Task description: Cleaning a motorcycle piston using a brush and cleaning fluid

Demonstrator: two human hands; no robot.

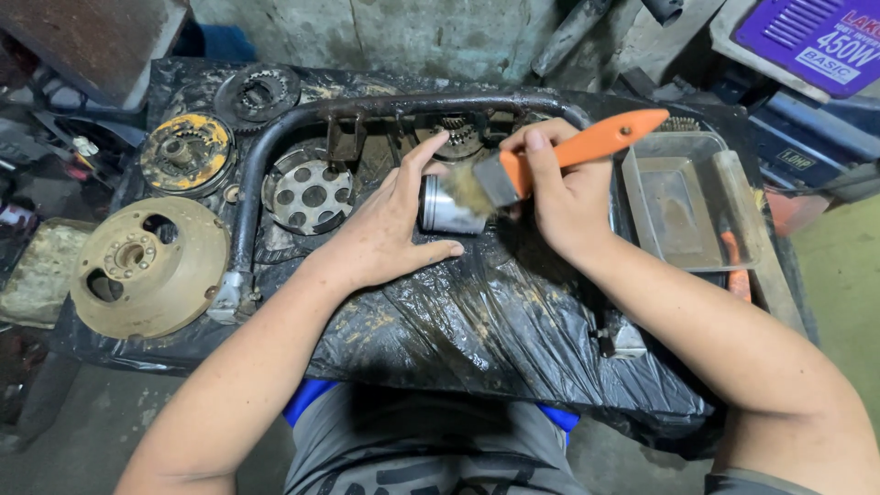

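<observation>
Hands: 2 – left hand (390,229), right hand (559,197).
Brush, orange handle (587,147): 1.
Small metal cylinder (445,209): 1, table centre.
Round mech. parts, 9–11 o'clock: 4 – tan disc (147,266), yellowish disc (188,154), dark toothed ring (258,92), perforated drum (310,192).
Gear (458,136): 1, 12 o'clock, partly hidden.
Clear plastic tray (692,197): 1, 3 o'clock.
Bent metal tube (385,105): 1.

I see even, fairly dim overhead light. The black plastic sheet (513,321) throws off soft glare along its wrinkles. Shadows pool beneath the hands (477,206). Edges bow with wide-angle distortion; the brush bristles (466,191) look slightly blurred.
</observation>
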